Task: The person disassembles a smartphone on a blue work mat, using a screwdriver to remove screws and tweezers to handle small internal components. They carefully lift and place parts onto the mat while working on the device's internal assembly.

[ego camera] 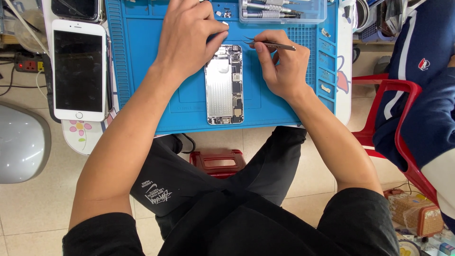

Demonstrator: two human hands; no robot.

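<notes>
Lying face up at the far left of the table, a white smartphone (78, 69) with a dark screen sits beside the blue work mat (142, 71), clear of both hands. On the mat, the left hand (187, 40) is curled, fingers pressed together, its fingertips resting on the upper left corner of the opened phone chassis (224, 84). That chassis lies upright at the mat's centre, silver shield plate to the left, circuit boards down the right side. Just right of its top edge, the right hand (279, 64) pinches metal tweezers (268, 44) between thumb and forefinger, the tips pointing left toward the chassis's upper right corner; contact cannot be confirmed. Behind that hand, a clear tray of screwdrivers (283, 10) stands at the mat's far edge. A red plastic chair (395, 118) stands well to the right.
</notes>
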